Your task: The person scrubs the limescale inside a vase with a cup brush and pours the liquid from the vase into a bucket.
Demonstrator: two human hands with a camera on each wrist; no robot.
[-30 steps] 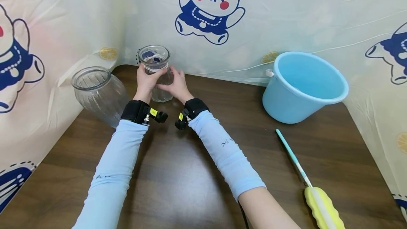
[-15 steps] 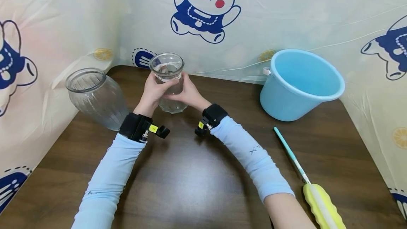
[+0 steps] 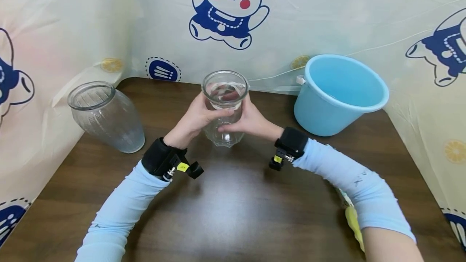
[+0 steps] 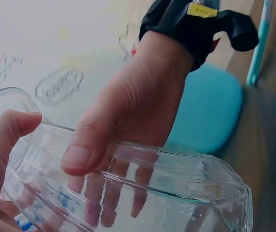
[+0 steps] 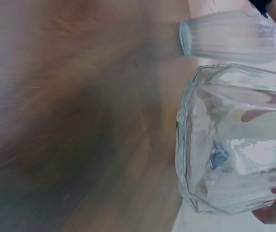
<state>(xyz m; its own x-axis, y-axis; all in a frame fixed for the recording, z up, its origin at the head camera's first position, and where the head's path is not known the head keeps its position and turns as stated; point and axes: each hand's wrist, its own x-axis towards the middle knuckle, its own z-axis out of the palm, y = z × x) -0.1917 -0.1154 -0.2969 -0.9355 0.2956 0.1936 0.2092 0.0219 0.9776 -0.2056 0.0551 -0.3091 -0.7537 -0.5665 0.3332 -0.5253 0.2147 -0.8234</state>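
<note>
Both hands grip a clear glass jar (image 3: 223, 132) from its two sides, at the middle of the table in the head view. My left hand (image 3: 198, 116) has its thumb across the near side of the glass, and my right hand (image 3: 251, 120) has its thumb just below that one. Through the glass (image 4: 176, 183), the right hand's fingers (image 4: 111, 193) show behind it in the left wrist view. In the right wrist view the jar's faceted base (image 5: 188, 145) faces the wooden surface; whether it touches the table, I cannot tell.
A ribbed glass vase (image 3: 116, 120) stands at the left of the table (image 3: 225, 213). At the back right is a light blue bucket (image 3: 324, 112). A yellow sponge brush (image 3: 353, 223) lies partly under the right forearm. Printed cloth (image 3: 284, 19) hangs behind.
The two hands have carried the jar rightward and nearer from the back left. My right forearm has swung to the right and now covers part of the brush.
</note>
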